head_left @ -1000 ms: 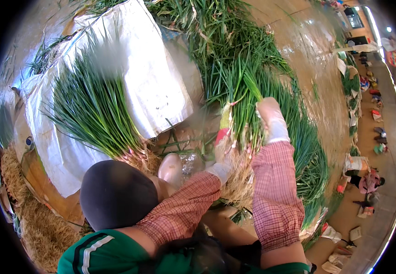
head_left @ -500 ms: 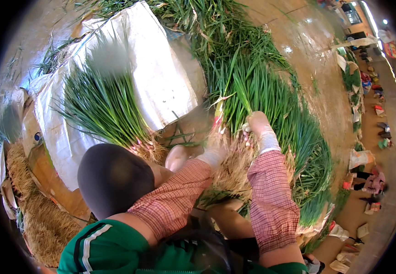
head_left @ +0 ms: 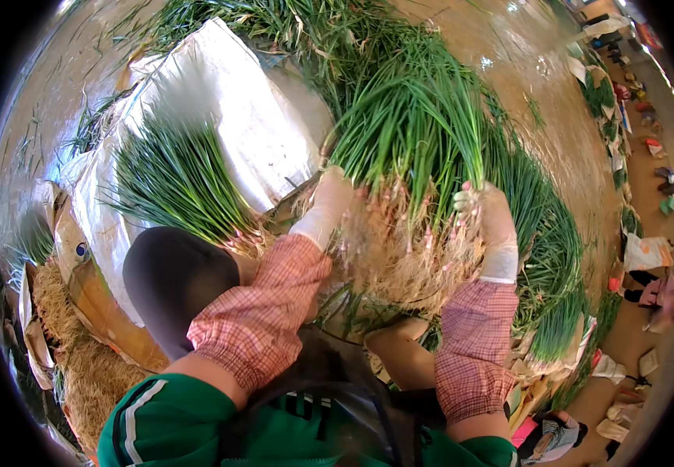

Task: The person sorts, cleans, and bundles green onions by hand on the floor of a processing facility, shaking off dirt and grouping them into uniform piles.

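A large heap of spring onions (head_left: 414, 117) lies before me, green leaves pointing away and pinkish bulbs with tangled pale roots (head_left: 407, 272) toward me. My right hand (head_left: 488, 214), in a pale glove, is closed around spring onions at the heap's right side, their bulbs and roots at its fingers. Left of the roots, my gloved left hand (head_left: 333, 191) looks closed, its fingers mostly hidden behind its back; a thin brownish strip (head_left: 327, 146) shows just beyond them. A separate bunch of spring onions (head_left: 189, 171) rests on a white sack (head_left: 247, 117), apart from both hands.
My dark-covered knee (head_left: 169, 284) rises at the left. More spring onions (head_left: 547, 226) curve down the right side. Dry brown roots (head_left: 84, 350) are piled at lower left. Beyond the wet brown floor (head_left: 523, 62), other people and sacks (head_left: 648, 253) line the far right.
My left hand has moved left and away from the roots. My right hand has shifted right with spring onions in it. The heap's near leaves now spread wider, with more bulbs showing.
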Action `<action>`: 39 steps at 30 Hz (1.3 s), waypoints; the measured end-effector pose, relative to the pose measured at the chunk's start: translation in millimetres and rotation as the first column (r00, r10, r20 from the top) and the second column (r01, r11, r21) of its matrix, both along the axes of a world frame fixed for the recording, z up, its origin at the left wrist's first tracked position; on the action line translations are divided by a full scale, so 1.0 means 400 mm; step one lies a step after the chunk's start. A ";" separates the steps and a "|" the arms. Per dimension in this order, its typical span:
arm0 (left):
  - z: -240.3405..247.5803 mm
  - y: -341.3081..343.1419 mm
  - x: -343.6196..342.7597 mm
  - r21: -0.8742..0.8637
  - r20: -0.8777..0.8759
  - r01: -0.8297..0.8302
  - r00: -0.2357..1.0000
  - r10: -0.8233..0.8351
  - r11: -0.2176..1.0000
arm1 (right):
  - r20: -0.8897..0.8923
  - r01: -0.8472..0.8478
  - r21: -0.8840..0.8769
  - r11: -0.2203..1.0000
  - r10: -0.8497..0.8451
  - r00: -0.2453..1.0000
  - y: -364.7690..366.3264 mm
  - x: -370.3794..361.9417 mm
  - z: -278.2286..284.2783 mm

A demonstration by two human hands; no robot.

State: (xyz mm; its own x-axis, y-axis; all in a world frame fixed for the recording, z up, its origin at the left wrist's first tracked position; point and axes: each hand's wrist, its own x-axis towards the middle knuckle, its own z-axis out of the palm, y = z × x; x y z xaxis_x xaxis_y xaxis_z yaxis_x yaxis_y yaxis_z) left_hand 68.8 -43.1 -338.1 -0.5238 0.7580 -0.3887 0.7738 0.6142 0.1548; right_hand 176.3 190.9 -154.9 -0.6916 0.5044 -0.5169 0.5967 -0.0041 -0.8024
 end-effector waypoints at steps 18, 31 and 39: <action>0.056 0.022 0.114 0.073 0.797 -0.927 0.277 0.538 0.368 | 0.141 0.107 0.171 0.979 -0.132 0.981 -0.081 0.051 -0.173; -0.053 -0.080 -0.070 -0.081 0.471 -0.235 0.847 0.245 0.969 | -0.097 0.041 0.154 0.987 -0.026 0.995 -0.095 0.091 -0.180; -0.190 -0.146 -0.199 0.304 0.715 -0.768 0.575 0.397 0.564 | 0.259 -0.185 0.090 0.979 0.156 0.953 -0.310 -0.197 -0.235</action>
State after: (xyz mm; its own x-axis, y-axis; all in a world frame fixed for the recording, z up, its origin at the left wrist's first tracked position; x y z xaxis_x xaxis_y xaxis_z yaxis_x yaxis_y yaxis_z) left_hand -10.7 -101.5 -414.2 -0.7732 0.5010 -0.3888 -0.0705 0.5415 0.8378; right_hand 97.6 67.1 -248.7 -0.6287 0.4548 -0.6307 0.7617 0.1969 -0.6173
